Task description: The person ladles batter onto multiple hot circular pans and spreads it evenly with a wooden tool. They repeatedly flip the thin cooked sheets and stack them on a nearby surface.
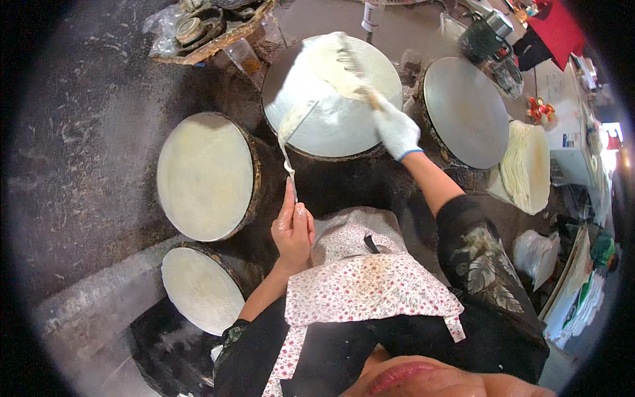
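My bare left hand (292,232) grips the thin handle of a metal spatula (297,121), whose blade is smeared with white batter. Batter also clings along the handle. In a white knit glove, my right hand (397,131) holds a blurred spreading tool (369,95) by its wooden handle. The tool's far end lies over wet batter (325,62) on the far part of a round metal griddle (337,134). Bare shiny metal shows on the griddle's near side. The spatula blade hangs over this griddle's left near edge.
Pale thin layers cover the left griddle (206,178) and the lower-left griddle (201,290). A grey griddle (466,114) stands right, beside stacked thin pancakes (526,168). Behind are a dark jug (483,37), a plastic cup (244,58) and a rough-edged tray (218,42).
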Tool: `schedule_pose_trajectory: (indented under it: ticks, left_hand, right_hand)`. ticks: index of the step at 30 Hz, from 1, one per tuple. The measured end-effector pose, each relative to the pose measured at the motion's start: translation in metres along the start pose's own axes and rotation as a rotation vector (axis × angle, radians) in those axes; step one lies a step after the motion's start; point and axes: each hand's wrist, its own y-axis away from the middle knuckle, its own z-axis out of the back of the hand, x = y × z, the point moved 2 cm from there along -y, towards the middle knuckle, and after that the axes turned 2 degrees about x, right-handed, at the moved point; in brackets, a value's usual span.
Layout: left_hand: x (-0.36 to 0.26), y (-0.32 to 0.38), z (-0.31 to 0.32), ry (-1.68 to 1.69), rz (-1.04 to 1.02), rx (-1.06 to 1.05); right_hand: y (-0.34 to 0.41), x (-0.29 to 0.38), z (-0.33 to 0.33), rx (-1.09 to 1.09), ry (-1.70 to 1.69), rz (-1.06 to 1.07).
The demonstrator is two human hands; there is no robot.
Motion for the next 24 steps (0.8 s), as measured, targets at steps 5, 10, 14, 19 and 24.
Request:
schedule_pose_trajectory:
  ticks: [5, 10, 14, 19, 24]
  left_hand:
    - [-0.005, 0.007, -0.014, -0.15, 0.026, -0.056]
    - [-0.003, 0.016, -0.037, -0.058, 0.096, -0.13]
    - [-0.002, 0.022, -0.05, -0.114, 0.077, -0.169]
    - [0.004, 0.031, -0.072, -0.069, 0.114, -0.283]
    - [0.009, 0.038, -0.092, -0.117, 0.09, -0.318]
  right_hand:
    - [-0.004, 0.006, -0.003, 0.202, -0.008, 0.172]
    - [-0.012, 0.003, 0.017, 0.161, -0.053, 0.171]
    - [-0.019, 0.008, 0.025, 0.272, -0.084, 0.227]
    - [-0.03, 0.01, 0.035, 0.382, 0.033, 0.456]
    - [-0.045, -0.006, 0.04, 0.23, -0.152, 0.41]
